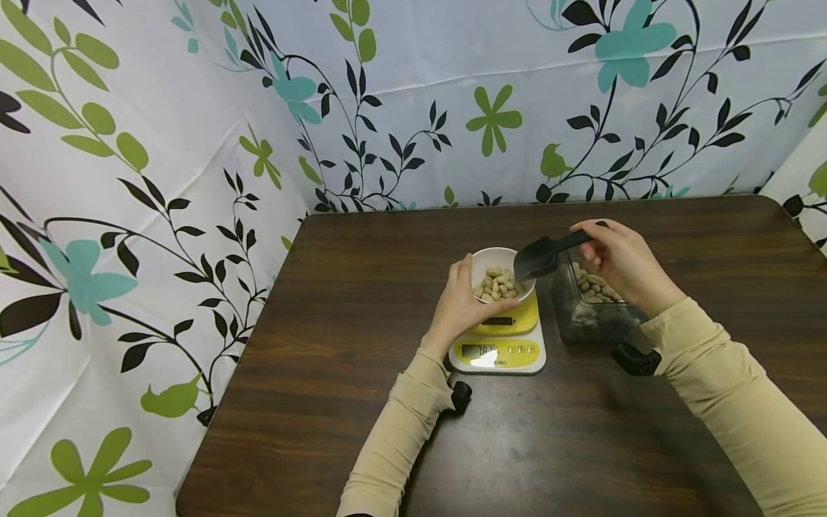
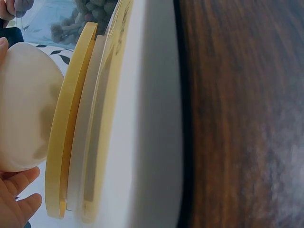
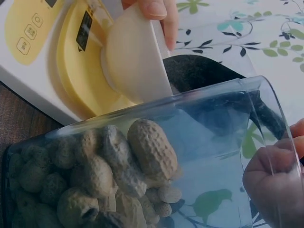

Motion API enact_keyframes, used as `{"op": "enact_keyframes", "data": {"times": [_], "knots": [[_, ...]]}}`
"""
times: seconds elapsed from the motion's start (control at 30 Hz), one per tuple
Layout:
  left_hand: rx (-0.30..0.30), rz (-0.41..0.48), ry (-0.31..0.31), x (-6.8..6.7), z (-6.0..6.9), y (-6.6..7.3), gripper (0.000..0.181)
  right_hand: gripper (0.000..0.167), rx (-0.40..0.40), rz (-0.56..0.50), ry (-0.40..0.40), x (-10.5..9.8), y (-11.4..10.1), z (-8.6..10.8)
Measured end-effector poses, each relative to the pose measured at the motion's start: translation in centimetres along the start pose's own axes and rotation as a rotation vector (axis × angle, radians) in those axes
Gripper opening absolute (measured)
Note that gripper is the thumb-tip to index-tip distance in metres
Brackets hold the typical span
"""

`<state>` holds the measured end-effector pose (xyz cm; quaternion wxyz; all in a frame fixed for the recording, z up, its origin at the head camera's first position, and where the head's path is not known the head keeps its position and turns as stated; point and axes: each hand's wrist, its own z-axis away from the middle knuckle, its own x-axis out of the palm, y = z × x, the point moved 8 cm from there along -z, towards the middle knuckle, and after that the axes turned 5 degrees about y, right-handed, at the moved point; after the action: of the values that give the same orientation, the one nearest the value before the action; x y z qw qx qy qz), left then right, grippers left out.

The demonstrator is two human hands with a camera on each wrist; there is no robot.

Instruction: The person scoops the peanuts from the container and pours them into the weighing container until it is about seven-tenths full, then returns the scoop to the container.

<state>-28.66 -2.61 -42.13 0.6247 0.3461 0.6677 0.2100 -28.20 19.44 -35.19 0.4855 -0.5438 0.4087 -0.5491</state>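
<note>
A white bowl point(image 1: 486, 260) with peanuts in their shells point(image 1: 496, 284) in it sits on the yellow platform of a kitchen scale point(image 1: 533, 357). My left hand point(image 1: 460, 303) holds the bowl by its side, thumb at the front and fingers at the far left. With my right hand point(image 1: 625, 267) I grip the handle of a black scoop point(image 1: 538, 258). Its blade slants down over the bowl's right rim; whether anything lies in it is hidden. Under my right hand stands a clear container point(image 3: 209, 142), with more peanuts point(image 3: 152, 147) inside.
Floral cloth point(image 1: 413, 86) hangs behind and to the left of the dark wooden table point(image 1: 349, 301). Black wrist devices stick out below both sleeves, the right one point(image 1: 636, 359) close to the container's front corner. The scale's lit display point(image 1: 479, 351) faces me.
</note>
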Motion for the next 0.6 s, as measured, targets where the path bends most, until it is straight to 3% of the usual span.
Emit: {"op": "enact_keyframes", "data": {"times": [0.37,0.6], "knots": [[0.013,-0.016,0.006,-0.2,0.0,0.1,0.117,0.023,0.013,-0.050,0.006,-0.2,-0.2,0.3],[0.039,-0.069,0.059,-1.6,-0.7,0.9,0.113,0.024,-0.019,-0.052,-0.003,-0.3,-1.1,0.5]]}}
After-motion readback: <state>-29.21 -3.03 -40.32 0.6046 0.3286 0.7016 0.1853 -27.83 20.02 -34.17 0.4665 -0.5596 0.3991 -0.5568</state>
